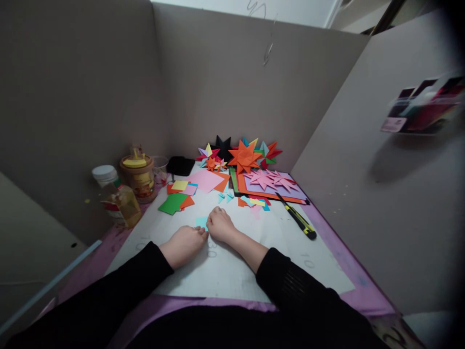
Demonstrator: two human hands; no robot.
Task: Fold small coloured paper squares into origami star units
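A small light blue sheet of origami paper lies on the white work sheet, partly covered by my fingers. My left hand is closed, with its fingertips pressed together at the paper's near edge. My right hand is curled at the right side of the same paper, its fingertips hidden behind the knuckles. The two hands almost touch. Just beyond them are small light blue folded pieces. A green paper square sits to the left, and a yellow and black utility knife to the right.
Folded paper stars, among them an orange star and a pink star, stand or lie at the back. A tilted bottle, a yellow-lidded cup and a black phone-like object line the left. Grey partitions enclose the table.
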